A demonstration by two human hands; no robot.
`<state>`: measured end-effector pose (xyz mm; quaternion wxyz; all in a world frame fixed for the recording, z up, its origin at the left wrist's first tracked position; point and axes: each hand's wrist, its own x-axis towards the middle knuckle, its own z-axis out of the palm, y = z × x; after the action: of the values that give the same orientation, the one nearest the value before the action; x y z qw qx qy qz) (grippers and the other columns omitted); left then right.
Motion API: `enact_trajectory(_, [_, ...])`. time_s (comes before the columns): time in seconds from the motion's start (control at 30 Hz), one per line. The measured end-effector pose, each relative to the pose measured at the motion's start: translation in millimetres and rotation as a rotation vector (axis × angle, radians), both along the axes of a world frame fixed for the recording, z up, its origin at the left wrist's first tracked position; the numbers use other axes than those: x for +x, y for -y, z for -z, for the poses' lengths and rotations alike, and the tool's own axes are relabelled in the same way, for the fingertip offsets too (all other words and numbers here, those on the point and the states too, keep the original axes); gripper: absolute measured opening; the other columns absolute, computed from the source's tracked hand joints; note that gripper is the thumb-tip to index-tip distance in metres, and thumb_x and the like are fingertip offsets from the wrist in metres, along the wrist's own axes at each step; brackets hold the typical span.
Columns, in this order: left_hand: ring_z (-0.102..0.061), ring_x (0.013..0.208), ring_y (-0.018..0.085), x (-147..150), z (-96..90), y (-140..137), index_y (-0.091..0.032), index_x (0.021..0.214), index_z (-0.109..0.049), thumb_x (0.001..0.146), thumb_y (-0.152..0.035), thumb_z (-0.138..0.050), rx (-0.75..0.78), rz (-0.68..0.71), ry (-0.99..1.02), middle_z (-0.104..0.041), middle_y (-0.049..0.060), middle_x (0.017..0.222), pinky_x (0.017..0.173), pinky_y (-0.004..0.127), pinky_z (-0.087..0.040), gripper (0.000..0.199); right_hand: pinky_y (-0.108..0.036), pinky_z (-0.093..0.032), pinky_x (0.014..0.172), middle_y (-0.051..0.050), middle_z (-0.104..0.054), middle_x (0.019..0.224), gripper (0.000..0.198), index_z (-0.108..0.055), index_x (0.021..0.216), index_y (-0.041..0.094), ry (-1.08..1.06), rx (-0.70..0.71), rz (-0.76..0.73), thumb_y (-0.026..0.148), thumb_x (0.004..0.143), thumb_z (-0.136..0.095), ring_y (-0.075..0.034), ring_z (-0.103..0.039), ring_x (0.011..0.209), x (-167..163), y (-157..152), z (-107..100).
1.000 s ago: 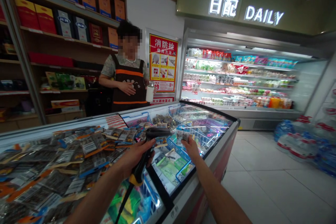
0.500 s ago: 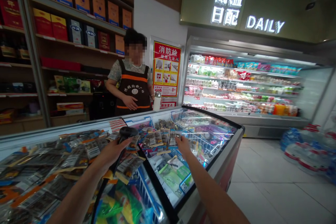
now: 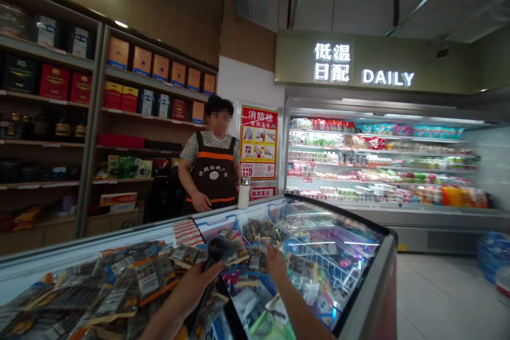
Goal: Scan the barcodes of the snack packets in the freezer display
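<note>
My left hand (image 3: 194, 287) is wrapped round the handle of a dark handheld barcode scanner (image 3: 221, 247). The scanner's head points away from me, over the chest freezer (image 3: 374, 271). My right hand (image 3: 276, 261) is a short way to the right, fingers curled together above the goods. Whatever those fingers hold, if anything, is hidden and blurred. Flat snack packets (image 3: 148, 279) with dark contents and orange or tan edges lie heaped on the freezer's left glass. More such packets (image 3: 257, 256) lie just beyond my right hand. Bagged goods (image 3: 255, 297) show below, in the freezer.
A person in a brown apron (image 3: 214, 170) stands behind the freezer. A white bottle (image 3: 244, 194) stands on its far rim. Shelves of boxed goods (image 3: 153, 103) rise at the left; a lit refrigerated display (image 3: 378, 164) spans the right. Water jugs (image 3: 492, 257) stand on the floor.
My view has tilted upward, so the freezer and both hands sit lower in the picture. My left hand still grips the scanner; my right hand stays curled over the packets.
</note>
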<state>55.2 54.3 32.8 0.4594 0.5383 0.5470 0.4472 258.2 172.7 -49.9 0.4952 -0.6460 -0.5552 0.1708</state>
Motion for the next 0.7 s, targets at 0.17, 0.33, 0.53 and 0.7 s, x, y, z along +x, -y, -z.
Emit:
enact_trajectory(0.17, [-0.038, 0.036, 0.009, 18, -4.4, 16, -0.02, 0.059, -0.045, 0.059, -0.058, -0.058, -0.006, 0.098, 0.057, -0.045, -0.004, 0.043, 0.039, 0.022, -0.025, 0.04, -0.055, -0.028, 0.087, -0.019, -0.048, 0.125, 0.029, -0.063, 0.098, 0.018, 0.167, -0.082, 0.205, 0.023, 0.072, -0.052, -0.038, -0.039, 0.117, 72, 25, 6])
enact_trajectory(0.33, [-0.045, 0.042, 0.009, 32, -3.0, 23, -0.018, 0.064, -0.047, 0.055, -0.057, -0.063, -0.105, 0.186, 0.08, -0.05, -0.004, 0.048, 0.042, 0.022, -0.031, 0.043, -0.052, -0.028, 0.085, -0.012, -0.064, 0.097, 0.015, -0.067, 0.079, 0.021, 0.178, -0.167, 0.168, 0.023, 0.065, -0.06, -0.034, -0.049, 0.104, 115, 44, 11])
enact_trajectory(0.53, [-0.046, 0.044, 0.009, 41, -3.8, 30, -0.017, 0.07, -0.049, 0.055, -0.057, -0.064, -0.16, 0.277, 0.096, -0.052, -0.004, 0.052, 0.044, 0.022, -0.034, 0.046, -0.038, -0.038, 0.07, -0.003, -0.062, 0.059, 0.028, -0.064, 0.058, 0.019, 0.029, -0.218, 0.111, 0.019, 0.034, -0.077, -0.028, -0.058, 0.078, 139, 42, 8])
enact_trajectory(0.7, [-0.047, 0.044, 0.01, 43, -3.5, 31, -0.017, 0.069, -0.049, 0.052, -0.059, -0.064, -0.182, 0.278, 0.113, -0.054, -0.003, 0.053, 0.043, 0.022, -0.033, 0.048, -0.029, -0.039, 0.054, -0.001, -0.059, 0.05, 0.013, -0.06, 0.053, 0.018, -0.183, -0.063, 0.053, 0.024, 0.046, -0.069, -0.02, -0.056, 0.054, 129, 56, 12])
